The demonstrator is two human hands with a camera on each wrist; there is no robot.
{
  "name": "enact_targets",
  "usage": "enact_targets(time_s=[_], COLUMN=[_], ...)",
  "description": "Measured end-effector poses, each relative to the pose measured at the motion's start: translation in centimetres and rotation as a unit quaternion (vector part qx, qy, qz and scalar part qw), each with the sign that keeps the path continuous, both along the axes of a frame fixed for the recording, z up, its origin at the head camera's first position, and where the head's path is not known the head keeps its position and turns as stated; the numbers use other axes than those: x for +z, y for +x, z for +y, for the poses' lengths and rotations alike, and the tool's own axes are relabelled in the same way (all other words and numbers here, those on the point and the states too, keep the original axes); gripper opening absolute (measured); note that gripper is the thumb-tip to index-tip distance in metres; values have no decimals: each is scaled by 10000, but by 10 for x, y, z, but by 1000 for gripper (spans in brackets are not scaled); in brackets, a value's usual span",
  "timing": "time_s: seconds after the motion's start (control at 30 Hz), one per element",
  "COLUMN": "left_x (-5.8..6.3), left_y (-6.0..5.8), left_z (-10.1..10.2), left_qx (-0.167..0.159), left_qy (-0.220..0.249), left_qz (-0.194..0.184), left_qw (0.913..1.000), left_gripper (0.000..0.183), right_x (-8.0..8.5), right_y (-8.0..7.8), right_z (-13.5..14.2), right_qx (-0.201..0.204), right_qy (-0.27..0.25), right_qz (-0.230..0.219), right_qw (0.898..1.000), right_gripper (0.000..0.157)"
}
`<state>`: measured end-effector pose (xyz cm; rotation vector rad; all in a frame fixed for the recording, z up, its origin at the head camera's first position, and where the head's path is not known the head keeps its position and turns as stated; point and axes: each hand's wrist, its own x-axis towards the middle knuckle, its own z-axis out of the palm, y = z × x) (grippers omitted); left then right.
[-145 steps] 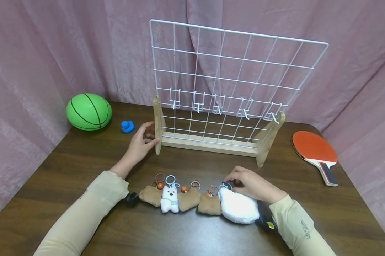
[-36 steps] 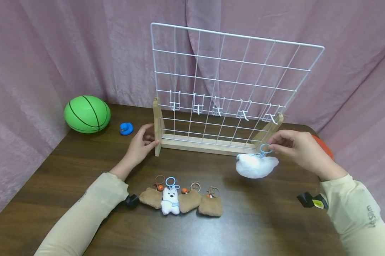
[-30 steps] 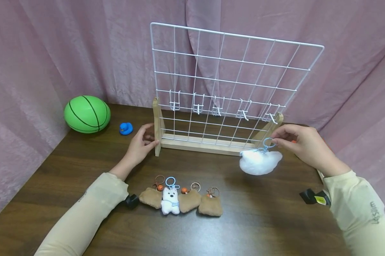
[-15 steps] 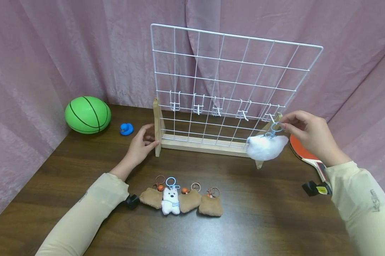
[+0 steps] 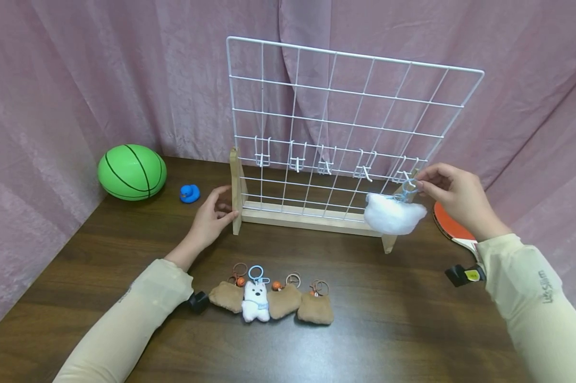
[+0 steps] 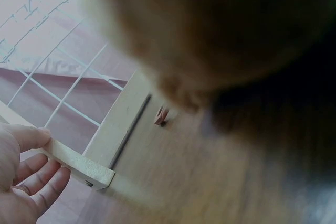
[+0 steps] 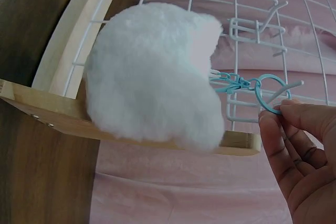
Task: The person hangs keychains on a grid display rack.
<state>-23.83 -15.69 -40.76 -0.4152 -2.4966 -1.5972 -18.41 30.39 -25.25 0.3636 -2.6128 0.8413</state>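
My right hand [image 5: 457, 199] pinches the light blue ring [image 7: 273, 94] of a white plush keychain [image 5: 394, 214], which hangs in front of the rack's right end. In the right wrist view the tip of the rightmost white hook [image 7: 286, 91] shows through the ring. My left hand [image 5: 210, 218] grips the left wooden upright [image 5: 236, 191] of the white wire grid rack [image 5: 335, 111], thumb in front and fingers behind. On the table before the rack lie three brown plush keychains, one being [image 5: 315, 308], and a small white dog keychain [image 5: 256, 302].
Several more white hooks line the grid, such as the leftmost hook [image 5: 262, 158]. A green ball [image 5: 132, 173] and a blue rubber duck [image 5: 189, 193] stand at the left. An orange table tennis paddle [image 5: 452, 223] lies at the right, partly behind my right arm. Pink curtains [image 5: 173, 69] hang behind.
My right hand has lifted the white plush keychain from the right end of the row up to the rightmost hook, lately shifting slightly left. The left hand has stayed on the upright.
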Motion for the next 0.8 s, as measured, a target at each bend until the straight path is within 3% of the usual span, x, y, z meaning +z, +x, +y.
enact_targets(time_s=[0.5,0.8], left_x=[-1,1], left_y=[-2,0], left_z=[0,0], left_qx=[-40,9], left_qy=[-14,-53], left_qz=[2,-51], left_qw=[10000,10000], left_gripper=[61,62], right_x=[-1,5], right_y=[0,8], right_z=[0,-2], right_qx=[10,-233], right_qy=[31,-235], right_qz=[-246,-198], right_qw=[9997,9993], right_gripper=[14,19])
